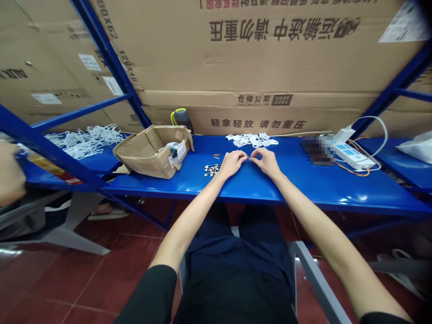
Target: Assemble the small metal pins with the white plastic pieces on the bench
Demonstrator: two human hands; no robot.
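Observation:
Over the middle of the blue shelf table (pixel 337 191), my left hand (pixel 232 163) and my right hand (pixel 266 162) face each other with fingertips close together. Both are closed in a pinch. A tiny piece seems to be between the fingertips, too small to name. Beside my left hand lies a cluster of small shiny metal parts (pixel 209 170), partly hidden by that hand. A few little brass-coloured pins (pixel 216 156) sit just behind them. Beyond my hands, several white plastic pieces with holes (pixel 251 140) are spread in a loose pile.
An open cardboard box (pixel 145 157) stands at the left, with a dark bottle (pixel 184 119) behind it. At the right are a white power strip (pixel 354 155) with cables and a blurred dark object (pixel 319 150). White cords (pixel 91 141) and another person's hand (pixel 10 173) are far left.

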